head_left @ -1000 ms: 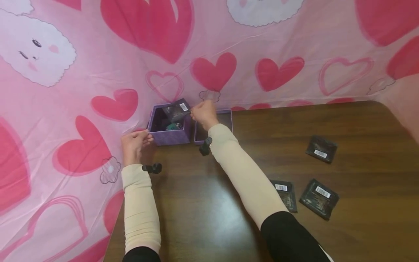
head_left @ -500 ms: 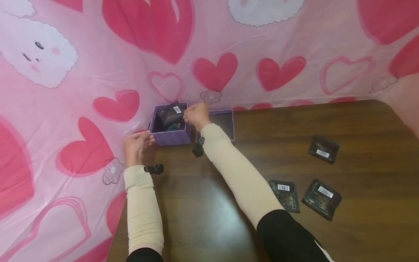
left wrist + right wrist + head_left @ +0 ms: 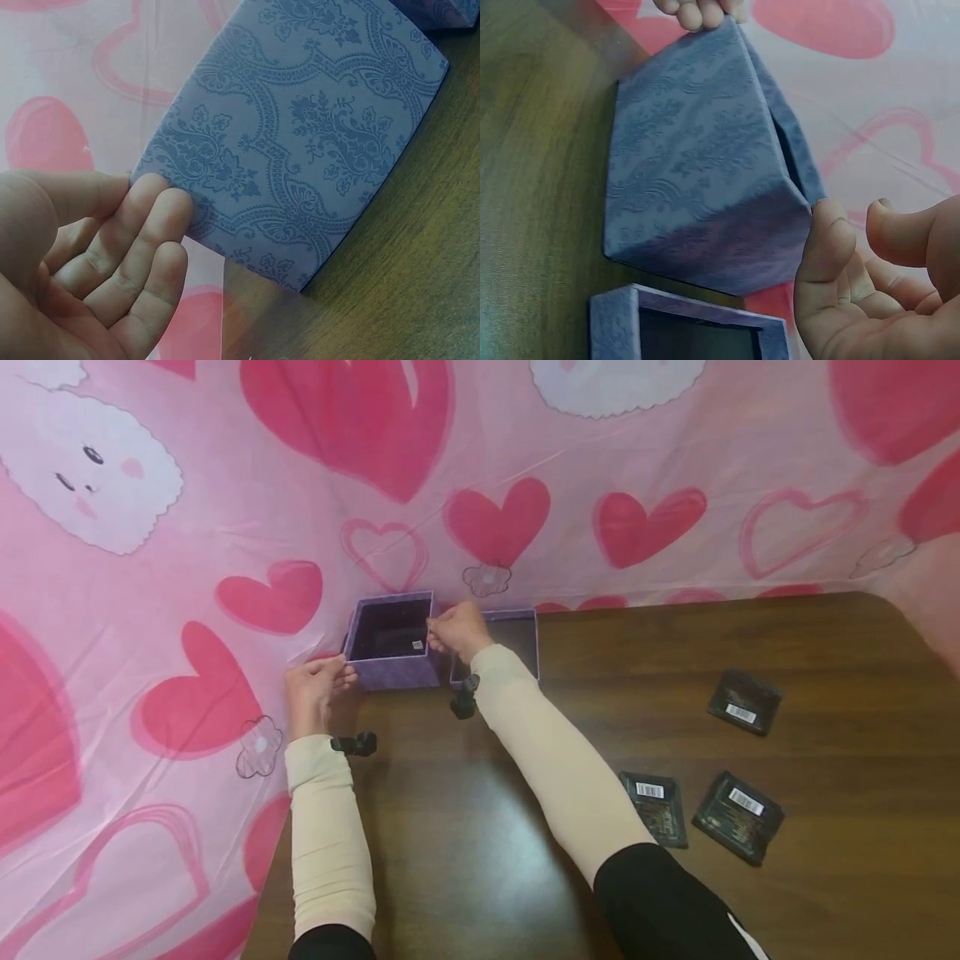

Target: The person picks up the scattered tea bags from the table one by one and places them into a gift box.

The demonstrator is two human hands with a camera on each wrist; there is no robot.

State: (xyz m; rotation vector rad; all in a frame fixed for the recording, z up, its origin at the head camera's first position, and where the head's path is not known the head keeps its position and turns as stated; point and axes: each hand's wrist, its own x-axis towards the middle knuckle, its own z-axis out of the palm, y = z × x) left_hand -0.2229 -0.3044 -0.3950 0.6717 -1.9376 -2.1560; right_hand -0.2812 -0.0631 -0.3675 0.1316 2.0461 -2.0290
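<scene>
Purple box (image 3: 393, 643) sat steadied by the left hand (image 3: 313, 692), fingers straight at its nine o'clock corner; right hand (image 3: 457, 628) hovered empty, fingers loose, at three o'clock, so a nudge could have tipped it.

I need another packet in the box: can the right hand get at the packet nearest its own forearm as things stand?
Probably yes. The right hand is at the purple box rim with an empty grip, and the nearest packet lies flat on bare table beside the right forearm, nothing on it or in between.

Bright, even light; soft overhead glare on bench (image 3: 480, 852). Head view bends at edges; wrist views dimmer, fingers (image 3: 142, 247) slightly soft.
</scene>
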